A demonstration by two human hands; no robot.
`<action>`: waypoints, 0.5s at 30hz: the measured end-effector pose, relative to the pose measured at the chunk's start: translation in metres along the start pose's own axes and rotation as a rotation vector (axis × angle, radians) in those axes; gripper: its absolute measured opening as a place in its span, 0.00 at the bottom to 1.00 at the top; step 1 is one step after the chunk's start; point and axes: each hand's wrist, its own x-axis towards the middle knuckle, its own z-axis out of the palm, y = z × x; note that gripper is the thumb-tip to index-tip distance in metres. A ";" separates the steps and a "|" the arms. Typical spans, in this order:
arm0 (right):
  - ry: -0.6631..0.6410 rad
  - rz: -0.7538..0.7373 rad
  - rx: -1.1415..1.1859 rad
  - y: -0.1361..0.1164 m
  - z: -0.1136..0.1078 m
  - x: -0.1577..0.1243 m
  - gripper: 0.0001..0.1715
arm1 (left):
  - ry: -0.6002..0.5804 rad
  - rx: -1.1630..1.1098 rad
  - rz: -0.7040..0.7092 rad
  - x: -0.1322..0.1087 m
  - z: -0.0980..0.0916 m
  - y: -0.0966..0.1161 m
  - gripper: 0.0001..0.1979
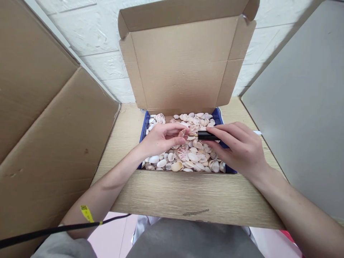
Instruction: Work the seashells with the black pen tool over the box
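Over an open cardboard box full of seashells (pixel 193 157), my left hand (pixel 163 138) pinches a small reddish-brown patterned seashell (pixel 182 133) between thumb and fingers. Coming from the other side, my right hand (pixel 239 145) is wrapped around a black mini drill (pixel 206 135) with a brass-coloured chuck. Its thin tip points left at the shell; whether the two touch is too fine to tell. Below the hands lies a larger red-and-white striped scallop shell (pixel 183 153) among pale shells.
The box's lid (pixel 182 64) stands raised against a white brick wall (pixel 91 32). A cardboard panel (pixel 53 125) rises at left, a grey panel (pixel 303 100) at right. A black cable with a yellow tag (pixel 86 214) crosses the lower left, in front of the wooden tabletop (pixel 188 193).
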 end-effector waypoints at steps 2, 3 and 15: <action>0.040 -0.025 -0.022 0.000 -0.002 0.002 0.22 | -0.004 -0.026 -0.024 0.000 0.001 0.001 0.19; 0.060 -0.030 -0.034 0.000 -0.002 0.002 0.23 | -0.004 -0.040 -0.031 0.000 0.001 0.001 0.19; -0.149 -0.007 0.113 -0.007 0.003 -0.002 0.13 | -0.016 0.139 0.072 -0.001 0.003 0.000 0.20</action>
